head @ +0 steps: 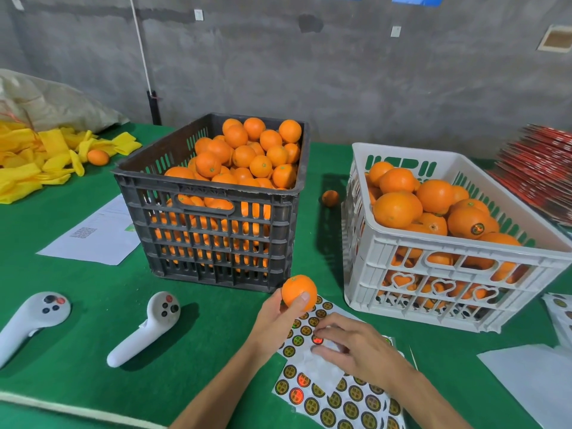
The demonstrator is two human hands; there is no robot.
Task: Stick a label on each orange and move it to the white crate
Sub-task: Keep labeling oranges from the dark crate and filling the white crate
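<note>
My left hand [280, 323] grips an orange [299, 291] just far-left of my right hand [356, 345], whose fingertips pinch a label [317, 339] on the sticker sheet [309, 323].

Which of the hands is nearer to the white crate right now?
Right. The right hand is on the label sheet just in front of the white crate; the left hand holds an orange farther left.

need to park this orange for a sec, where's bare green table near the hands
Bare cloth lies between the right-hand controller and the black crate, and left of the left hand. It is crowded under the right hand, where sticker sheets lie beside the white crate.
</note>
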